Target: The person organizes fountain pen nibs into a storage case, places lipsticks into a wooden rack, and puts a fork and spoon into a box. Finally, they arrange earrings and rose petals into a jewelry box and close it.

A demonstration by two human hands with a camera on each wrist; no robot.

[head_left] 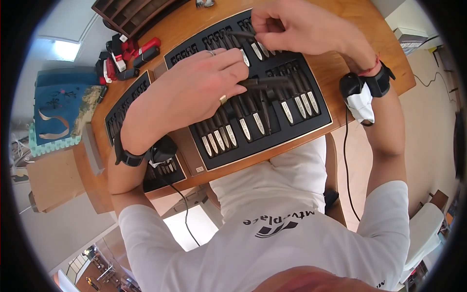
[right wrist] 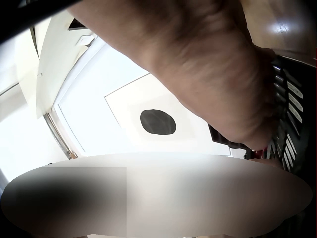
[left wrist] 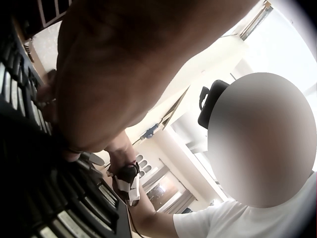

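Because the slotted tray [head_left: 282,132] seems meant for tool [head_left: 244,129] order, left grip [head_left: 197,85] at centre and right grip [head_left: 301,27] at top each pinch one.

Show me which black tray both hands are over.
The right tray in the head view, with the left hand and right hand over it; the other tray is partly hidden by the left arm.

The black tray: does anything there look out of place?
Yes: one dark tool by the left hand points crosswise over the tray, while neighbouring tools lie lined up in slots. No spill shows.
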